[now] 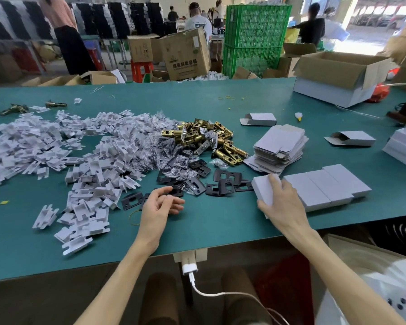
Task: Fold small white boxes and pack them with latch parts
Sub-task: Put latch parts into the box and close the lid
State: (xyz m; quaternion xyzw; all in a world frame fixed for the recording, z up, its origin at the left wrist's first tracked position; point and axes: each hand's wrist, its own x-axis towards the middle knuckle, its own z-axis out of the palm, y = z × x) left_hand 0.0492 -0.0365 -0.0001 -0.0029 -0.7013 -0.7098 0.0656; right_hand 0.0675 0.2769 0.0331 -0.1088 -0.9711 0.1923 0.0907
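The small closed white cardboard box [264, 187] sits on the green table [209, 226], touching a row of matching white boxes [326, 186]. The right hand [284, 205] has its fingers clamped on it. The left hand [161, 204], fingers loosely apart and holding nothing, lies beside black metal strike plates [223, 184].

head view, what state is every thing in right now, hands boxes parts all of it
left hand: empty, fingers loosely curled
right hand: grips the held box
held box: closed, at the row's left end
box row: closed, side by side
flat boxes: unfolded, stacked
far box: folded, left end open
brass latches: loose pile
black plates: scattered
carton: flaps open
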